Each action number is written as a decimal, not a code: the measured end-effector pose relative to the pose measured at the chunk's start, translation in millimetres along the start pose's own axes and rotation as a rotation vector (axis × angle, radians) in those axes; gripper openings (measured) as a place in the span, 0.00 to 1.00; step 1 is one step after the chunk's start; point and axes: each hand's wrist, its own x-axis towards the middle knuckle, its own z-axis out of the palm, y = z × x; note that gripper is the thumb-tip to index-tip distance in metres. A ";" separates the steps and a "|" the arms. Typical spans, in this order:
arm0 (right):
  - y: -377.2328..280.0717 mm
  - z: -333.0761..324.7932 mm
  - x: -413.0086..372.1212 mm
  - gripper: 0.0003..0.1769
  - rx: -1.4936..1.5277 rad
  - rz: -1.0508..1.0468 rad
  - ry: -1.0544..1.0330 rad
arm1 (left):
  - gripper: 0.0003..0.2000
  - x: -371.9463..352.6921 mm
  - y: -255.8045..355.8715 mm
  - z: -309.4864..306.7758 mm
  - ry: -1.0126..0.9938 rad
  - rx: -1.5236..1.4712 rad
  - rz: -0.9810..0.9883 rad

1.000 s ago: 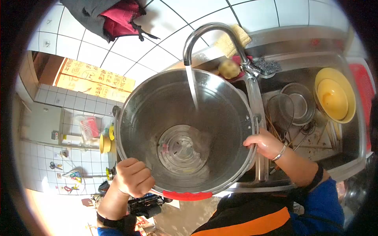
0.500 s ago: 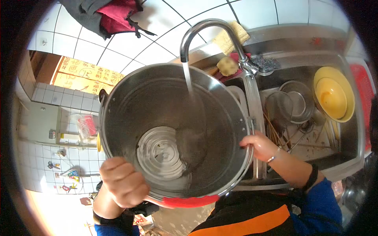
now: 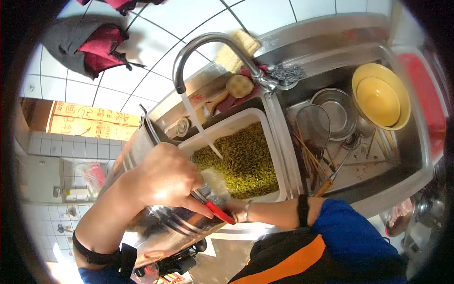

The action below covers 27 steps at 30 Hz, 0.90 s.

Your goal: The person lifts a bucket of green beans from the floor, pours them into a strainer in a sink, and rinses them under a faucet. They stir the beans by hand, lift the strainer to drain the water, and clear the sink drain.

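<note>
A large steel pot (image 3: 135, 156) lies tipped on its side over the left sink basin, its mouth toward a white tub (image 3: 280, 158) full of green beans (image 3: 243, 158). My left hand (image 3: 163, 182) grips the pot's rim from above, by the red handle (image 3: 218, 213). My right hand (image 3: 232, 207) holds the rim's lower edge and is mostly hidden by the pot; a bracelet shows at the wrist. Water (image 3: 198, 125) runs from the curved faucet (image 3: 208, 40) into the tub.
The right basin holds a steel bowl (image 3: 336, 111), a wire strainer (image 3: 312, 125), stacked yellow bowls (image 3: 378, 97) and chopsticks (image 3: 312, 156). A sponge (image 3: 236, 49) and a steel scourer (image 3: 286, 73) sit behind the faucet. Cloth (image 3: 90, 47) hangs on the tiled wall.
The pot went from upright under the running water to tipped on its side toward the tub. My left hand rose with the rim, and the tub of beans came into view.
</note>
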 end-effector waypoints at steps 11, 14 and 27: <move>-14.5 11.2 0.1 0.11 -0.315 -0.231 0.007 | 0.25 -46.7 15.7 -31.0 -0.066 0.067 -0.118; -33.2 23.8 -32.2 0.15 -0.508 -0.583 0.247 | 0.22 -87.1 24.0 -18.5 -0.011 0.129 -0.125; -111.7 46.3 -187.2 0.44 -1.192 -0.921 0.295 | 0.23 -125.1 22.8 -12.3 0.527 0.028 -0.081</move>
